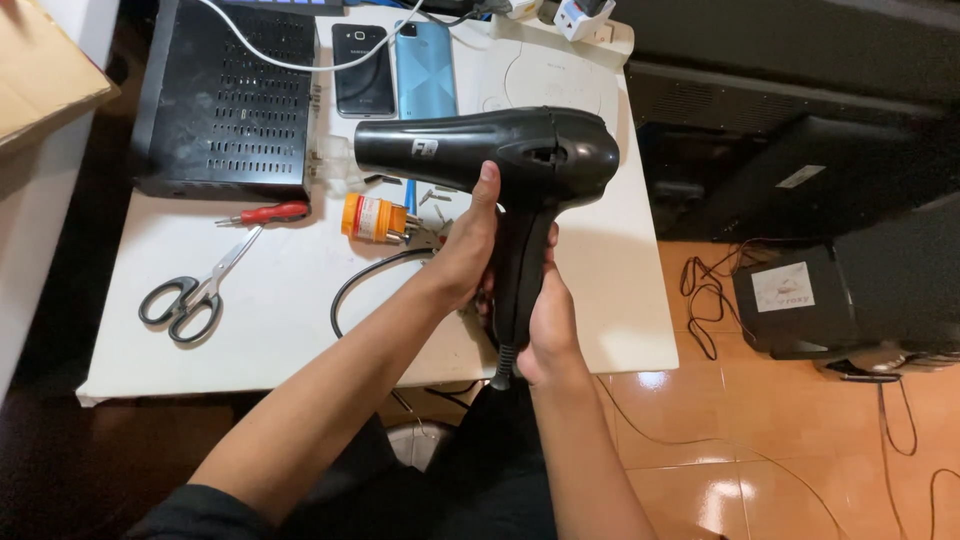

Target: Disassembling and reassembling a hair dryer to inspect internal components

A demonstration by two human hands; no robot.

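A black hair dryer [500,150] is held up over a white table [280,330], its nozzle pointing left. My left hand [465,250] grips the top of the handle, thumb up against the body. My right hand [550,325] wraps the lower handle from the right, near the cord's strain relief. The dryer's black cord [365,280] loops on the table below. An orange plug [372,218] and several small screws [432,196] lie just under the dryer.
A black vented box [225,95] sits at the table's back left, with a red-handled screwdriver [265,213] and scissors [190,295] in front. Two phones [395,70] lie at the back. Dark electronics [830,290] and cables [705,300] crowd the tiled floor on the right.
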